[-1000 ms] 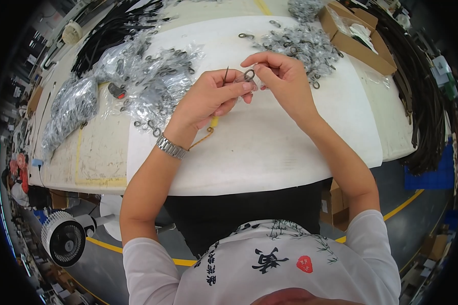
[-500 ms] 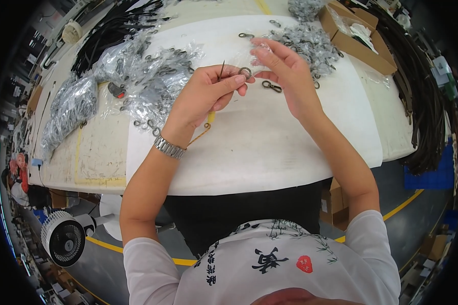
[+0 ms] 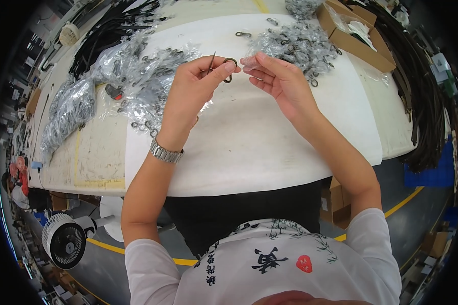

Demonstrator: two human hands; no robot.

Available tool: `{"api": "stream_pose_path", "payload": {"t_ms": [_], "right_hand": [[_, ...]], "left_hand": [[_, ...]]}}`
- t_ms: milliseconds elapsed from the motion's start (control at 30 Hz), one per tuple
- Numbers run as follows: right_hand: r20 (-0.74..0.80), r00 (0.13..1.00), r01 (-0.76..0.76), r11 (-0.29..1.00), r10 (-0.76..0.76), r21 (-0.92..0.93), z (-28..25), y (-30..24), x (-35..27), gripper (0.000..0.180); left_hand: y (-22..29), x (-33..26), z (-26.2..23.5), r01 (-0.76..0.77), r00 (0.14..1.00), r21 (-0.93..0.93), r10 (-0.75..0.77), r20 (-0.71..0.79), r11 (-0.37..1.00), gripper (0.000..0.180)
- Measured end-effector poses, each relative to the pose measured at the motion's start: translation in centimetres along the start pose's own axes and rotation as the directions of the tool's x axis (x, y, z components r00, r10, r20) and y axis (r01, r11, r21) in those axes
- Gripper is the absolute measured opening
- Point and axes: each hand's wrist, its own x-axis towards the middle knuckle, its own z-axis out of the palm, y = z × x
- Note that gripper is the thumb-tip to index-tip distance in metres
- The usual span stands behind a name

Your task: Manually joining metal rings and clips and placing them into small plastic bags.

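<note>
My left hand (image 3: pixel 196 89) pinches a small dark metal ring clasp (image 3: pixel 230 65) between thumb and forefinger, with a thin pointed tool (image 3: pixel 211 63) sticking up from the same hand. My right hand (image 3: pixel 280 84) is held just to the right of the clasp, and its fingertips grip a small clear plastic bag (image 3: pixel 250 62). Both hands hover above the white sheet (image 3: pixel 249 147) that covers the table. A silver watch (image 3: pixel 166 152) is on my left wrist.
A heap of bagged metal clasps (image 3: pixel 137 76) lies left of my hands, another pile (image 3: pixel 297 43) at the back right. An open cardboard box (image 3: pixel 356 38) sits far right, dark straps (image 3: pixel 422 107) hang over the right edge. A white fan (image 3: pixel 63 246) stands on the floor at left.
Both hands have lifted and moved farther away over the table. The clasp that lay on the sheet by my right hand is gone from there, and a clear bag is in my right fingers.
</note>
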Motion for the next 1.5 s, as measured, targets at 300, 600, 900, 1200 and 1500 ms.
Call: {"api": "stream_pose_path", "payload": {"t_ms": [300, 600, 900, 1200, 1500], "right_hand": [[-0.01, 1.0, 0.024, 1.0, -0.024, -0.002, 0.4, 0.1, -0.2, 0.035], [0.034, 0.999, 0.011, 1.0, -0.012, 0.023, 0.2, 0.4, 0.0, 0.034], [-0.023, 0.999, 0.031, 0.998, -0.03, 0.058, 0.6, 0.2, -0.5, 0.033], [0.055, 0.997, 0.057, 0.998, -0.059, 0.027, 1.6, 0.7, -0.8, 0.03], [0.154, 0.987, 0.046, 0.998, -0.04, -0.035, 1.3, -0.2, -0.6, 0.046]], "left_hand": [[0.6, -0.4, 0.4, -0.059, 0.995, -0.121, 0.048, -0.09, 0.991, 0.02], [-0.3, -0.3, 1.2, -0.128, 0.976, 0.051, 0.135, -0.172, 0.991, 0.015], [-0.5, -0.5, 1.2, -0.071, 0.983, 0.2, 0.103, -0.153, 0.977, 0.017], [-0.7, -0.5, 1.4, 0.011, 0.997, 0.046, -0.007, -0.078, 0.999, 0.018], [-0.6, 1.0, -1.3, 0.097, 0.99, -0.131, -0.083, 0.113, 0.987, 0.021]]}}
